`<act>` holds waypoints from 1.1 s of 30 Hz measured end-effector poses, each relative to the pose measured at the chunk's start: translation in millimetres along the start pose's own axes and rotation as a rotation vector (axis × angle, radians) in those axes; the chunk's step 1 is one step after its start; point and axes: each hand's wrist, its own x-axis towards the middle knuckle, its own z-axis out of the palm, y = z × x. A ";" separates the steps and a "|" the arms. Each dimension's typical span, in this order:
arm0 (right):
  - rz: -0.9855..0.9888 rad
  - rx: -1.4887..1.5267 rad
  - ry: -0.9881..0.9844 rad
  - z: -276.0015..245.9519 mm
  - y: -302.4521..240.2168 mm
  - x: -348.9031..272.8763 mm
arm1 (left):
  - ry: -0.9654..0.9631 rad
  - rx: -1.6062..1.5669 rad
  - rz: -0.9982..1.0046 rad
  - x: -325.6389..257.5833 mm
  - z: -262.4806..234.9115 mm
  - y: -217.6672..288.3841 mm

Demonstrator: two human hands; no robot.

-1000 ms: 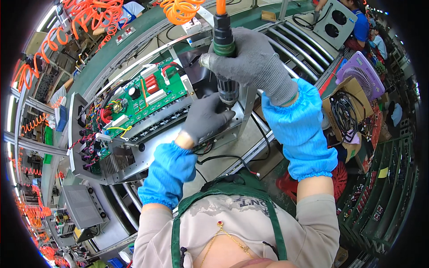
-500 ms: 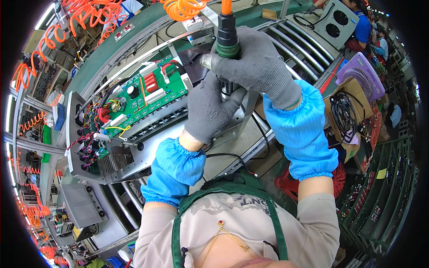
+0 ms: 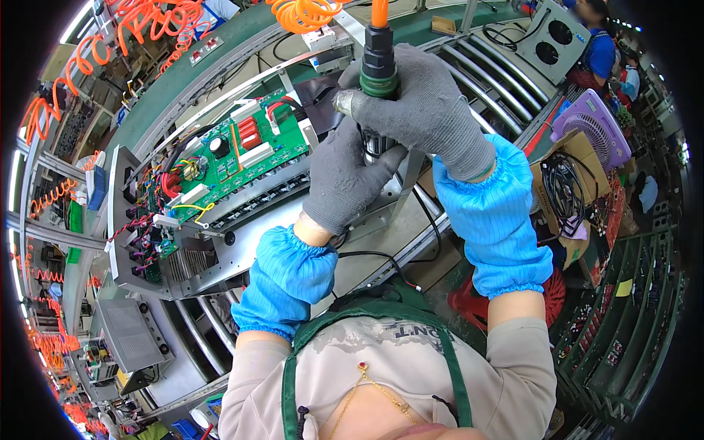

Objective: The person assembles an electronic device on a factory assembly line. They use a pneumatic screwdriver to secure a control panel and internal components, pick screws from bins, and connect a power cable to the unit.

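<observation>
A black and green power screwdriver (image 3: 379, 62) hangs upright from an orange air line, over the right end of an open metal chassis (image 3: 268, 246). My right hand (image 3: 425, 110), in a grey glove, is wrapped round its body. Lower down, my left hand (image 3: 341, 180), gloved the same way, closes round the tool's dark nose. The screwdriver's tip and whatever it meets are hidden behind my left hand. Left of my hands, a green circuit board (image 3: 238, 172) with red and white parts sits in the chassis, beside bundled coloured wires (image 3: 172, 187).
The chassis lies on a roller conveyor (image 3: 495, 77). To the right stand a purple fan (image 3: 598, 132) and a cardboard box (image 3: 590, 158) of black cables (image 3: 563, 183). Orange coiled hoses (image 3: 304, 13) hang overhead. A person in blue (image 3: 600, 55) is at the far right.
The view has shifted very slightly. Both hands keep the same grip on the screwdriver, which sits a touch further right and lower in the picture.
</observation>
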 end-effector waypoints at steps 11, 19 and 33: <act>0.082 0.130 -0.050 -1.9 -0.2 -1.6 | 0.076 0.047 0.094 -2.2 13.0 -9.0; -0.064 -0.017 0.080 -1.4 -7.3 -2.2 | 0.069 -0.223 -0.050 -6.1 12.3 -5.7; 0.117 0.551 -0.123 -89.9 -27.4 -111.7 | -0.271 -0.215 0.005 -77.1 -21.7 -7.7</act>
